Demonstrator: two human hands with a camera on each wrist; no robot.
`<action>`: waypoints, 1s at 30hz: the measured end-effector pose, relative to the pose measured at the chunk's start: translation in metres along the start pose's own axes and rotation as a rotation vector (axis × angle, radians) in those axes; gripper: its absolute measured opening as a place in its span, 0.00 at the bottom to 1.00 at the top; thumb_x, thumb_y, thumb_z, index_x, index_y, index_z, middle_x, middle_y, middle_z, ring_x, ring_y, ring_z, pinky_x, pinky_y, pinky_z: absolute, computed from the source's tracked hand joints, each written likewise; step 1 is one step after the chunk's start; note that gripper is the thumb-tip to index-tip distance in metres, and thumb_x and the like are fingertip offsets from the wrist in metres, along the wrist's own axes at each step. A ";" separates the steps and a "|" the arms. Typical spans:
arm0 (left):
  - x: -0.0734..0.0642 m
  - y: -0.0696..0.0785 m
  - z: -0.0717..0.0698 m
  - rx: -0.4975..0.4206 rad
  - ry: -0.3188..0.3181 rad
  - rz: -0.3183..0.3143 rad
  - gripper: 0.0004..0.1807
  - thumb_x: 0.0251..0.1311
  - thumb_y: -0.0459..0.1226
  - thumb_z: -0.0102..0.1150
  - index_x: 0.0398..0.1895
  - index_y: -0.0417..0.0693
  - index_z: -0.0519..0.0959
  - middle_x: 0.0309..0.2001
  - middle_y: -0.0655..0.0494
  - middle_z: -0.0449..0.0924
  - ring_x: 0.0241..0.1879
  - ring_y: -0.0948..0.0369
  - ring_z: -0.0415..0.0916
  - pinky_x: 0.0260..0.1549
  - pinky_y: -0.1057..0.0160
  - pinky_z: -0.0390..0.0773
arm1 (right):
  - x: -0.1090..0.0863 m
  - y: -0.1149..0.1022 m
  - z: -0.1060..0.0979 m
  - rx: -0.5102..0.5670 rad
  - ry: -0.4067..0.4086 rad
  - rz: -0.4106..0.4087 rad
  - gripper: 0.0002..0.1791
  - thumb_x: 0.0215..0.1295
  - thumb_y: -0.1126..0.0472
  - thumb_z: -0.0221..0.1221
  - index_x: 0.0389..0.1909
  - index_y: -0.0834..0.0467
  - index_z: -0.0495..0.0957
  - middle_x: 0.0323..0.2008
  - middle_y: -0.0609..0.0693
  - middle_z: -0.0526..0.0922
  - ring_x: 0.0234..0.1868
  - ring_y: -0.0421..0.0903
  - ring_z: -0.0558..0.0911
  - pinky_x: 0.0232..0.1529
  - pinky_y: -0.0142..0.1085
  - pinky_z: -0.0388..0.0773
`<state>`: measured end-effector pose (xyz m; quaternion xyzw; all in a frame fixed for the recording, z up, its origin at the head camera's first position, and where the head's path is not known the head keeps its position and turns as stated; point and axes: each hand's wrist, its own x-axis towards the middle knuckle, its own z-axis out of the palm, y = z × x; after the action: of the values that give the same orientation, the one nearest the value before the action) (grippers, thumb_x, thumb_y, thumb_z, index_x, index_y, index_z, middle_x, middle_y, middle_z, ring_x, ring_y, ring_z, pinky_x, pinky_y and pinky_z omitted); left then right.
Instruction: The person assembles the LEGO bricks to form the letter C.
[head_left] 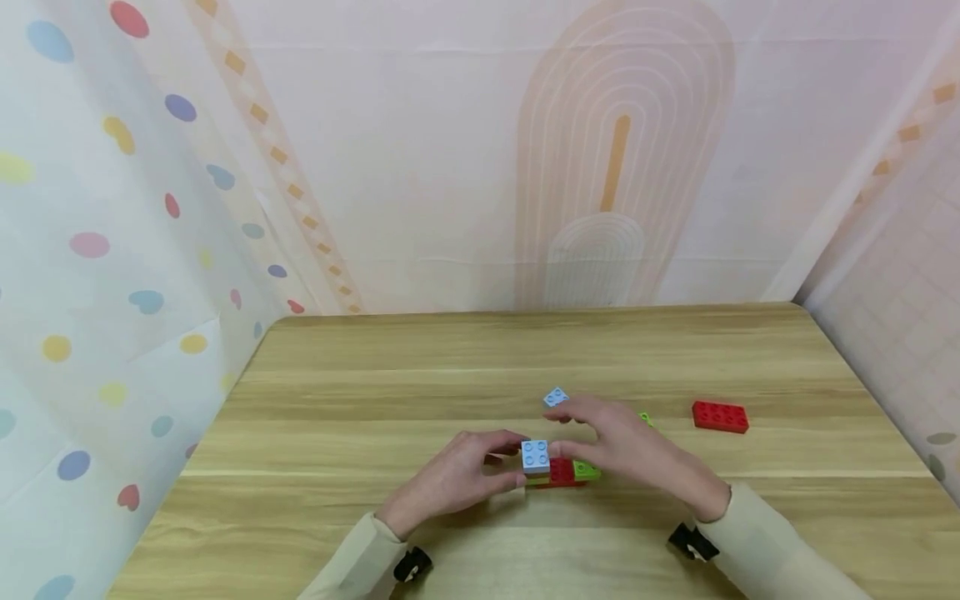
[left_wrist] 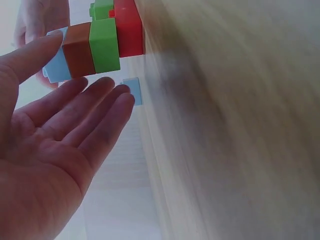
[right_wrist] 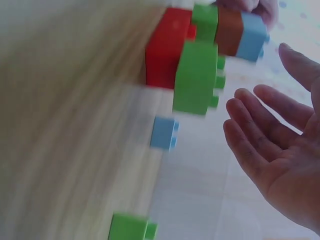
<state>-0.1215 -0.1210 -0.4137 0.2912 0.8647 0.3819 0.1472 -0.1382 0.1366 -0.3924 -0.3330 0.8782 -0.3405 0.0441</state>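
A light blue brick (head_left: pixel 536 457) tops a stack on the left end of a long red brick (left_wrist: pixel 129 27). Beneath it come a brown brick (left_wrist: pixel 79 50) and a green brick (left_wrist: pixel 104 45). Another green brick (right_wrist: pixel 194 77) sits on the red brick's right end. My left hand (head_left: pixel 450 483) is at the stack's left side, its thumb tip over the blue brick's edge and its other fingers loosely extended alongside. My right hand (head_left: pixel 633 446) hovers on the other side with fingers spread and nothing held; in the right wrist view a gap separates it from the bricks.
Behind the build lies a loose light blue brick (head_left: pixel 556 397). A loose green brick (head_left: pixel 646 419) is partly hidden by the right hand. Farther right rests a red brick (head_left: pixel 720 417). The wooden table (head_left: pixel 375 358) ends at a patterned cloth backdrop (head_left: pixel 420 167).
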 end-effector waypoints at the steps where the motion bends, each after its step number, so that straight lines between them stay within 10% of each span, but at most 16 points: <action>1: 0.000 0.000 0.000 -0.007 0.006 0.004 0.24 0.64 0.45 0.65 0.61 0.46 0.77 0.56 0.53 0.80 0.52 0.59 0.79 0.49 0.66 0.79 | 0.001 0.002 -0.003 0.000 0.011 0.002 0.26 0.67 0.45 0.62 0.60 0.56 0.78 0.57 0.48 0.81 0.55 0.48 0.79 0.54 0.48 0.79; 30: 0.003 0.005 0.001 -0.026 0.088 0.074 0.17 0.64 0.41 0.65 0.55 0.50 0.79 0.50 0.60 0.82 0.47 0.65 0.80 0.50 0.67 0.79 | 0.044 0.047 -0.007 0.021 -0.166 0.015 0.25 0.67 0.60 0.64 0.64 0.57 0.75 0.60 0.52 0.78 0.55 0.47 0.77 0.56 0.47 0.76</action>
<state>-0.1216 -0.1165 -0.4107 0.3040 0.8539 0.4107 0.0986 -0.2004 0.1389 -0.4102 -0.3530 0.8703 -0.3208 0.1228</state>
